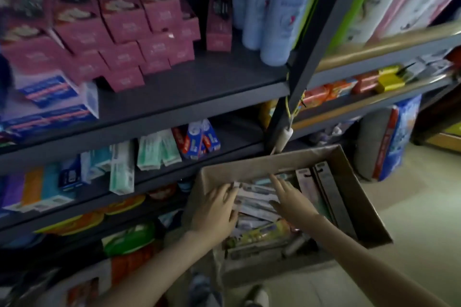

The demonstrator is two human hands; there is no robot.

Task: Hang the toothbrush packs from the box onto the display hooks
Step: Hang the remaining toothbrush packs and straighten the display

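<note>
An open cardboard box [356, 194] stands on the floor in front of the shelving, filled with several toothbrush packs [254, 209] lying flat and some standing along its right side. Both my hands are inside the box. My left hand [214, 209] lies on the packs at the box's left side, its fingertips touching a pale pack. My right hand [291, 199] reaches over the middle of the pile with fingers stretched forward, touching the packs. No display hooks are in view.
Dark metal shelves [189, 97] hold pink boxes, toothpaste cartons [197, 139] and blue bottles [274, 20]. An upright post [311, 40] separates a second shelf unit on the right. A blue bag [396, 137] stands on the tiled floor behind the box.
</note>
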